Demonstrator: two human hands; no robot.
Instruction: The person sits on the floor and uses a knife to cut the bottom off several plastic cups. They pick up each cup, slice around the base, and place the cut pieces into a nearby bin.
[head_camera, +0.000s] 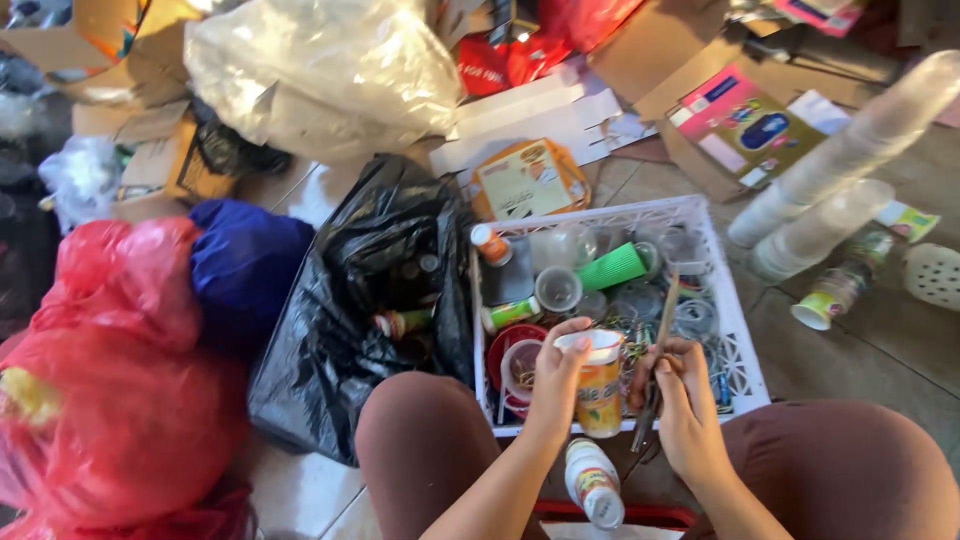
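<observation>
My left hand (556, 377) grips a yellow plastic cup (599, 385) with a white torn lid, held upright over the near edge of a white plastic crate (740, 330). My right hand (683, 395) holds a thin dark stick-like tool (658, 360) pointing up beside the cup. The crate holds several clear cups, a green cup (613, 266), small bottles and a red bowl (512, 345). A small white bottle with an orange label (593, 482) lies between my knees.
A black rubbish bag (370, 290) with bottles sits left of the crate. Red bags (120, 370) and a blue bag (245, 265) lie further left. Stacked clear cups (840, 160) stand at right. Flattened cardboard and a clear plastic bag (320, 70) lie beyond.
</observation>
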